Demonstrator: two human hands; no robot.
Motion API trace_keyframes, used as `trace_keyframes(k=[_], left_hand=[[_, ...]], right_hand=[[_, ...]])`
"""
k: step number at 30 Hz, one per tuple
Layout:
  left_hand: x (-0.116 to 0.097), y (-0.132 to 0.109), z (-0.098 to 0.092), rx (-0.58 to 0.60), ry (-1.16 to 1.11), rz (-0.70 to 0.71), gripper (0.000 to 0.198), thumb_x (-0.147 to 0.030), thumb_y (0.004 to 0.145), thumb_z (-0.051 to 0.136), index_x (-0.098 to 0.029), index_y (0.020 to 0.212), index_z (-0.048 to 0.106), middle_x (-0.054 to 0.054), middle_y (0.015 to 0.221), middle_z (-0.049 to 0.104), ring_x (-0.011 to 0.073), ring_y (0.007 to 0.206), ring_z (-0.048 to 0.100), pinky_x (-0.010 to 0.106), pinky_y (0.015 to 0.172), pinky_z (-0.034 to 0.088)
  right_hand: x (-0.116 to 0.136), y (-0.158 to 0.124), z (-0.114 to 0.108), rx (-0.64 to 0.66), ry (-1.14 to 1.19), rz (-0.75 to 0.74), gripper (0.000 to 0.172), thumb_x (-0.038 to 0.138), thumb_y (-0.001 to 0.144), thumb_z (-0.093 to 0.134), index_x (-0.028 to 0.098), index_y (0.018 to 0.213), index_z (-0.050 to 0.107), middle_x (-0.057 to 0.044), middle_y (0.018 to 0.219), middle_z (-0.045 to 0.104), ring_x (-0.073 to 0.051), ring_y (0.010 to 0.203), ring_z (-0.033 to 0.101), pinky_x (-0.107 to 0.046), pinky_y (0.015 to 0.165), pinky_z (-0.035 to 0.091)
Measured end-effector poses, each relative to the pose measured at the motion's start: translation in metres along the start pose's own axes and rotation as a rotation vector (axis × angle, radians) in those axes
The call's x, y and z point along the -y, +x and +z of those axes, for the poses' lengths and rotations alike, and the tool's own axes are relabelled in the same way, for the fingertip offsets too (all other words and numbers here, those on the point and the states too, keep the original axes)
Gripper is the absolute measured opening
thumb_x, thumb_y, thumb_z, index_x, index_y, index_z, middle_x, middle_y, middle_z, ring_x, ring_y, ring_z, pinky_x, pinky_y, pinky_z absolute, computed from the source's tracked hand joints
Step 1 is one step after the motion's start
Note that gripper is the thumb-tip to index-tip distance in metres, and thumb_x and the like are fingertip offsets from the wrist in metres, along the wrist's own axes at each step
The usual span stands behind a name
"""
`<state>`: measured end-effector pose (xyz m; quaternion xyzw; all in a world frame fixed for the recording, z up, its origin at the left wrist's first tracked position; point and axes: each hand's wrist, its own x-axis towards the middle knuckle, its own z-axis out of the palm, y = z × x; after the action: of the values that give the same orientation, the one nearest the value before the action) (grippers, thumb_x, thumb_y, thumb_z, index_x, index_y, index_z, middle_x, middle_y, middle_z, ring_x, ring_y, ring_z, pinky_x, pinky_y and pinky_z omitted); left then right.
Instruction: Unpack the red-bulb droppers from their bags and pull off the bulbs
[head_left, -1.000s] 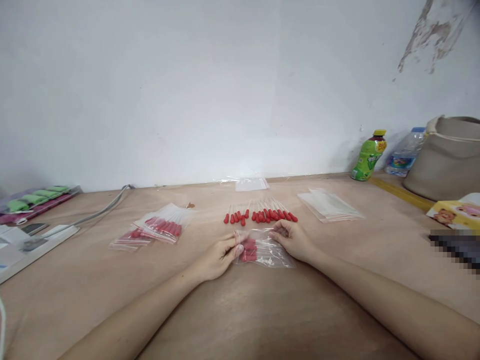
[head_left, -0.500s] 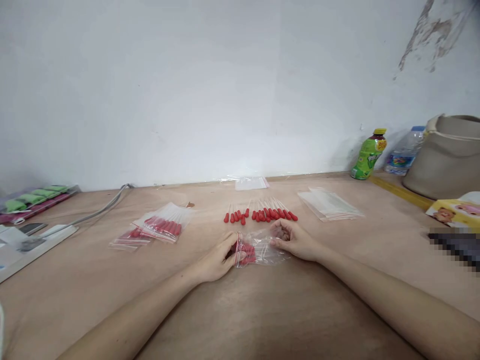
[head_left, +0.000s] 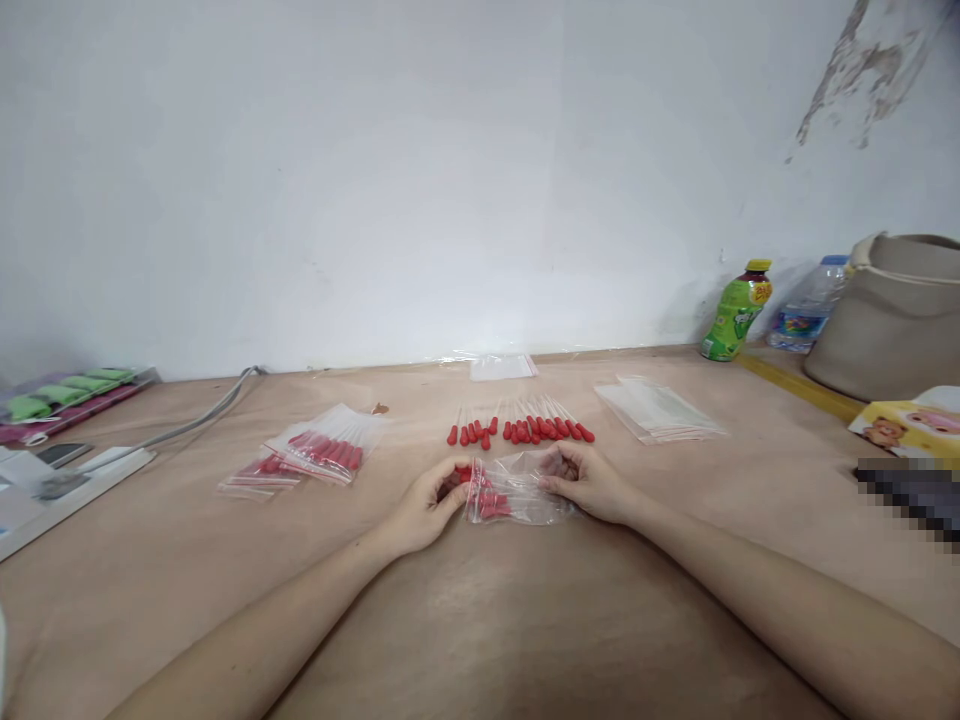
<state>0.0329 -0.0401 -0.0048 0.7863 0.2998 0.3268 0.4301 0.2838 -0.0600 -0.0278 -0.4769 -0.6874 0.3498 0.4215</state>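
Note:
A clear zip-lock bag point(head_left: 529, 495) lies stretched between my hands, with several red-bulbed droppers point(head_left: 491, 500) at its left end. My left hand point(head_left: 433, 505) pinches the red-striped zip edge, thumb in front. Closed on the bag's right end is my right hand point(head_left: 592, 482), its fingertips partly behind the plastic. Just beyond the bag, loose droppers point(head_left: 544, 428) with red bulbs and thin pale stems lie in two groups, bulbs toward me. To the left, filled zip-lock bags point(head_left: 326, 450) overlap in a small pile.
Flat unfilled bags point(head_left: 660, 410) are stacked at the right, and another bag point(head_left: 502, 367) lies by the wall. Farther right stand a green bottle point(head_left: 736, 312), a water bottle point(head_left: 808, 305) and a beige bin point(head_left: 889, 315). A grey cable point(head_left: 199, 418) crosses the left side.
My left hand has shifted slightly up and away from me along the zip edge, with its thumb higher. The bag is spread flatter and its droppers show more. My right hand has barely moved.

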Motion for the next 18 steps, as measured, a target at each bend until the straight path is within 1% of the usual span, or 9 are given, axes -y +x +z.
trace_keyframes(k=[4,8,10,13,14,15,17,18], left_hand=[[0.000,0.000,-0.001,-0.052,-0.051,-0.027,0.026,-0.027,0.083,0.049,-0.018,0.107,0.047,0.007,0.101,0.056,0.0160,0.088,0.055,0.029,0.078,0.044],[0.002,0.002,-0.006,-0.141,-0.179,-0.044,0.022,-0.027,0.078,0.056,-0.017,0.096,0.052,0.004,0.088,0.059,0.0138,0.081,0.056,0.027,0.076,0.045],[0.002,0.005,-0.016,-0.170,-0.216,-0.084,0.024,-0.029,0.074,0.061,-0.016,0.093,0.055,0.003,0.081,0.061,0.0129,0.072,0.058,0.026,0.071,0.046],[0.001,0.010,-0.044,-0.228,-0.185,-0.112,0.031,-0.032,0.070,0.065,-0.015,0.095,0.058,0.003,0.077,0.063,0.0130,0.065,0.059,0.024,0.063,0.046],[0.001,0.012,-0.055,-0.282,-0.162,-0.089,0.033,-0.032,0.069,0.065,-0.015,0.096,0.058,0.003,0.077,0.063,0.0127,0.064,0.058,0.023,0.061,0.045],[0.002,0.014,-0.065,-0.369,-0.138,-0.049,0.032,-0.033,0.070,0.064,-0.015,0.096,0.058,0.003,0.077,0.063,0.0118,0.063,0.058,0.023,0.060,0.045],[0.004,0.016,-0.083,-0.600,-0.056,0.077,0.030,-0.033,0.073,0.061,-0.016,0.097,0.057,0.002,0.079,0.062,0.0103,0.063,0.057,0.022,0.061,0.045],[0.006,0.016,-0.089,-0.714,-0.002,0.146,0.029,-0.032,0.075,0.059,-0.017,0.100,0.055,0.002,0.081,0.062,0.0103,0.066,0.057,0.022,0.064,0.045]], right_hand=[[0.002,0.000,-0.001,0.005,0.004,-0.001,0.022,0.033,0.068,0.063,0.016,0.077,0.052,0.001,0.066,0.052,-0.010,0.057,0.049,-0.022,0.050,0.040],[0.002,0.000,0.000,0.005,-0.001,-0.014,0.020,0.031,0.069,0.062,0.016,0.076,0.052,0.001,0.067,0.053,-0.010,0.058,0.049,-0.022,0.051,0.041],[0.001,0.000,0.000,0.006,-0.002,-0.017,0.020,0.032,0.069,0.062,0.016,0.076,0.052,0.001,0.067,0.053,-0.010,0.058,0.049,-0.022,0.050,0.041],[0.000,0.000,0.000,0.003,-0.009,-0.017,0.020,0.032,0.069,0.063,0.016,0.075,0.052,0.001,0.066,0.053,-0.010,0.058,0.049,-0.022,0.050,0.041],[-0.001,0.001,0.000,0.005,-0.009,-0.016,0.020,0.033,0.069,0.063,0.016,0.075,0.052,0.001,0.066,0.053,-0.010,0.057,0.049,-0.022,0.050,0.041],[-0.001,0.001,0.001,0.008,-0.006,-0.016,0.021,0.033,0.069,0.063,0.017,0.075,0.052,0.001,0.066,0.053,-0.010,0.057,0.049,-0.022,0.050,0.040],[-0.002,0.002,0.001,0.015,0.004,-0.017,0.021,0.034,0.068,0.062,0.017,0.075,0.052,0.002,0.065,0.053,-0.010,0.057,0.049,-0.022,0.050,0.040],[-0.002,0.002,0.001,0.017,0.005,-0.018,0.021,0.034,0.068,0.062,0.017,0.075,0.052,0.002,0.065,0.052,-0.010,0.057,0.049,-0.022,0.050,0.040]])
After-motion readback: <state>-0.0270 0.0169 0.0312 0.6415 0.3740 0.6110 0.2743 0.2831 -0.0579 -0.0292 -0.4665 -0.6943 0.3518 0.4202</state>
